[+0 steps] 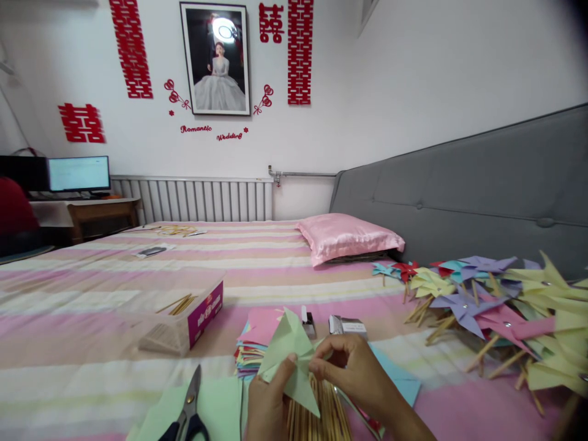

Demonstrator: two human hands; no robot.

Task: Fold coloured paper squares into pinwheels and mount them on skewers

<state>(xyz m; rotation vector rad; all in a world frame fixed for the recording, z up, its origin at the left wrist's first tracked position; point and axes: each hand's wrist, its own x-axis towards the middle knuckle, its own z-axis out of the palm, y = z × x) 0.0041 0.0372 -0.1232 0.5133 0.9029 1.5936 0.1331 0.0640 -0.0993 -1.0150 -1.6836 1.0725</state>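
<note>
In the head view, my left hand (266, 401) holds the pale green paper (281, 350), with the thumb pressed on its front and the fingers behind, so it is clamped there. The paper is folded and stands tilted above the bundle of wooden sticks (328, 418). My right hand (361, 372) is at the right side of this paper; its thumb and forefinger are brought together, but I cannot tell what is between them. Behind the paper is a pile of coloured papers (255, 340), and near it a small white box (350, 326). To the left, the scissors (189, 404) lie partly on green sheets (221, 407). Farther is a clear plastic box (205, 318) with some sticks inside. Many finished pinwheels (465, 304) lie on the right, well apart from my hands.
</note>
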